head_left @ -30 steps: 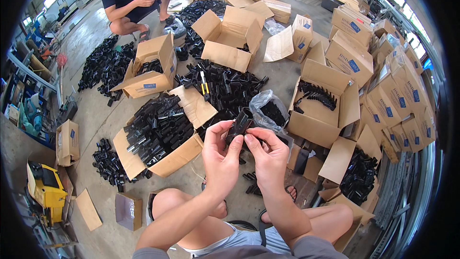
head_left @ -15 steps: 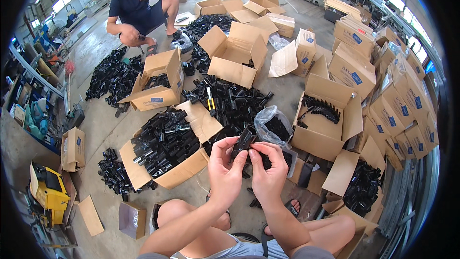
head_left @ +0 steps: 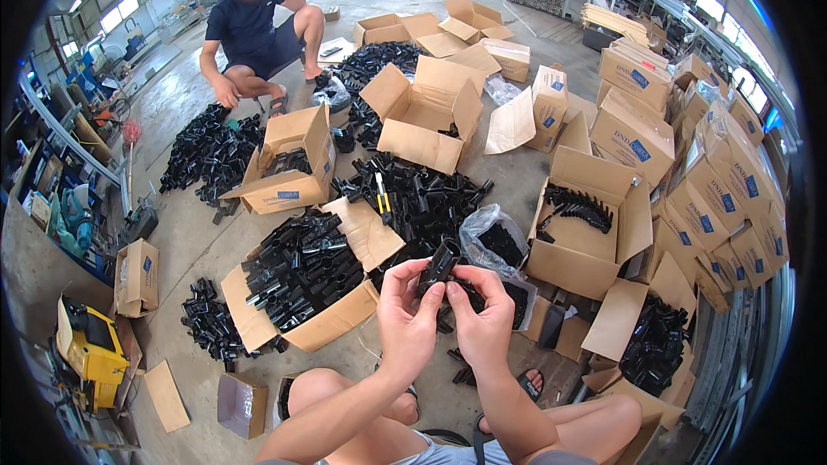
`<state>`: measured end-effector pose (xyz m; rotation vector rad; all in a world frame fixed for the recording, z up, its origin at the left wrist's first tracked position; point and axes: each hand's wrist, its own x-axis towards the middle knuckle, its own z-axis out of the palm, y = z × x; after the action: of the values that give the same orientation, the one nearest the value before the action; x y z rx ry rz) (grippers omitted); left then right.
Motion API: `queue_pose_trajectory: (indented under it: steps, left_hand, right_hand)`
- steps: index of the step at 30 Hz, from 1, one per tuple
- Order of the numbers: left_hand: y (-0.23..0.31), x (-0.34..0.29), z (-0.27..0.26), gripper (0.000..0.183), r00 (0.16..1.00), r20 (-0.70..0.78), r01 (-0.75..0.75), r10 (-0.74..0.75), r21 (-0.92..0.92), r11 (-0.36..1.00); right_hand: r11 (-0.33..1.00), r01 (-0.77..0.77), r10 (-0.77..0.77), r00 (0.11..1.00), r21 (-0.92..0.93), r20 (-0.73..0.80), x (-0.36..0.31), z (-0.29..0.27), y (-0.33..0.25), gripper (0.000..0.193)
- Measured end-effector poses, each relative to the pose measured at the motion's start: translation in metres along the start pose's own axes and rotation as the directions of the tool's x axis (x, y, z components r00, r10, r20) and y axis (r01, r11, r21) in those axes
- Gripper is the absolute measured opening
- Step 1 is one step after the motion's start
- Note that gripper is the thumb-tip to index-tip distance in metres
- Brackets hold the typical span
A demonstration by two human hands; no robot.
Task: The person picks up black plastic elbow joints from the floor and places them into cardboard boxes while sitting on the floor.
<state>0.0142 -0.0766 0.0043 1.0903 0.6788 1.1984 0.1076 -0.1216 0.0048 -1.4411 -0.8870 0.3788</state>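
Both my hands are raised before me around one short black tubular part, which looks like a plastic or metal fitting and is tilted with its hollow end up. My left hand grips its left side between thumb and curled fingers. From the other side my right hand pinches it near the lower end, the thumbs almost touching. Beyond my hands lies a heap of similar black parts with a yellow cutter knife on top. An open carton full of such parts stands to the left.
A clear plastic bag of dark pieces sits just beyond my right hand. Right of it stands an open carton with a curved row of black parts. Stacked cartons line the right side. A co-worker squats at the far left.
The view has shifted slightly, so the floor items appear a little lower. My hands keep their hold on the black part. The co-worker's lower hand has reached down toward the pile.
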Motion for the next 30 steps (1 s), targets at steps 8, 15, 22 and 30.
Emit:
queue_pose_trajectory:
  steps: [8, 15, 22, 30]
  left_hand:
    - [0.005, -0.003, 0.004, 0.035, 1.000, 0.010, -0.002, 0.002, -0.012, 1.000]
    - [0.003, -0.001, 0.002, 0.034, 0.999, 0.016, -0.040, 0.040, 0.016, 0.999]
    - [0.005, -0.002, 0.001, 0.034, 1.000, 0.004, 0.002, -0.002, 0.001, 1.000]
    - [0.007, -0.002, 0.002, 0.035, 1.000, 0.016, -0.026, 0.026, 0.010, 1.000]
  right_hand:
    - [0.957, 0.185, -0.202, 0.978, -0.224, -0.057, -0.001, 0.003, -0.004, 0.012]
    - [0.962, 0.178, -0.187, 0.982, -0.207, -0.028, 0.001, 0.003, 0.000, 0.014]
    - [0.995, 0.099, -0.098, 0.992, 0.013, -0.081, -0.005, 0.012, -0.001, 0.016]
    - [0.993, 0.077, -0.079, 0.997, -0.086, -0.025, -0.005, 0.014, 0.001, 0.016]
